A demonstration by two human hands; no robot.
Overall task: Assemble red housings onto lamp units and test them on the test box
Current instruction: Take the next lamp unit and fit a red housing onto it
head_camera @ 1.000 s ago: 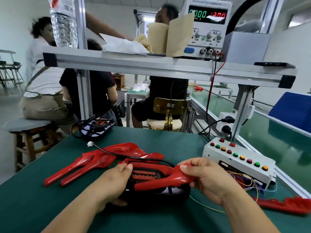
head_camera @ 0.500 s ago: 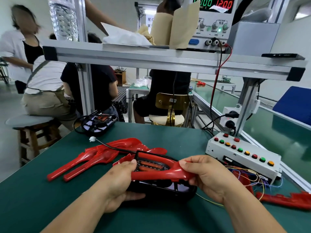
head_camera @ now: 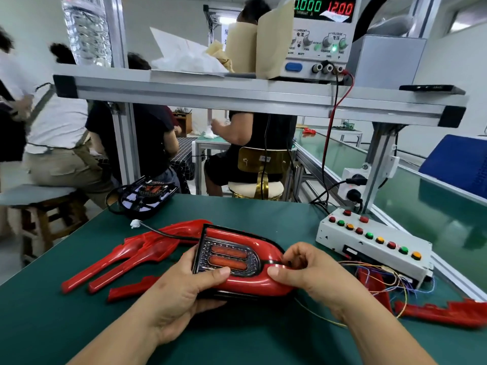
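Observation:
A red housing (head_camera: 253, 281) sits around a black lamp unit (head_camera: 226, 256) with two orange strips, held tilted up toward me over the green table (head_camera: 52, 325). My left hand (head_camera: 181, 291) grips the unit's left end, thumb on the housing's lower edge. My right hand (head_camera: 311, 270) pinches the housing's right end, thumb on its front. The white test box (head_camera: 369, 248) with coloured buttons stands to the right, apart from the lamp. Loose red housings (head_camera: 137, 251) lie to the left.
A second black lamp unit (head_camera: 143, 197) with a cable lies at the table's far left. Thin coloured wires (head_camera: 382, 275) spill from the test box. Another red housing (head_camera: 445, 313) lies at the right edge. A power supply (head_camera: 324, 35) stands on the shelf above. People sit beyond the table.
The red housing has gone from lying across the lamp unit to sitting around it. Both hands tipped the unit up toward me, and my left thumb came onto the housing's lower edge.

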